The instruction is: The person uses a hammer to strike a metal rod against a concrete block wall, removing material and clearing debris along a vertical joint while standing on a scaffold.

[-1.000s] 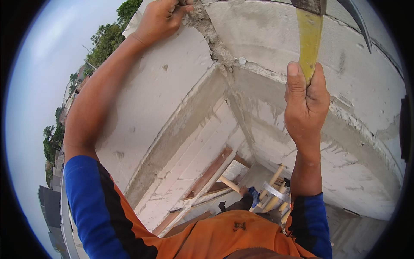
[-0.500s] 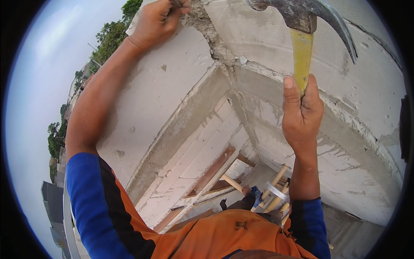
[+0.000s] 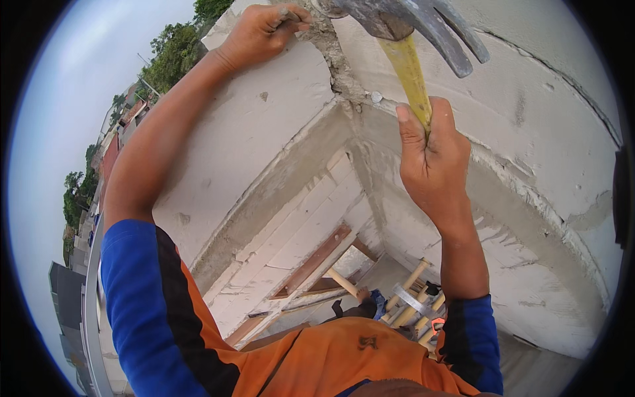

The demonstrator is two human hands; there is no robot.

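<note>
At the top, my left hand [image 3: 261, 34] is closed in a pinch on something small I cannot make out, beside a rough mortar-filled gap [image 3: 340, 76] between pale block walls. My right hand [image 3: 433, 159] grips the yellow handle of a claw hammer [image 3: 407, 66], held upward at a slant. The worn metal head sits at the upper edge of the view, close to my left fingertips, with its curved claw pointing right.
A pale block slab [image 3: 245, 139] lies under my left forearm, and a block wall [image 3: 542, 165] runs along the right. Far below are a framed opening [image 3: 311, 258], wooden poles [image 3: 410, 284] and my dark-clad leg [image 3: 350, 308]. Trees [image 3: 169, 53] and rooftops lie beyond the left edge.
The hammer and my right hand have moved left and upward, bringing the head toward my left fingers. My left hand has shifted slightly right in the view, still pinched.
</note>
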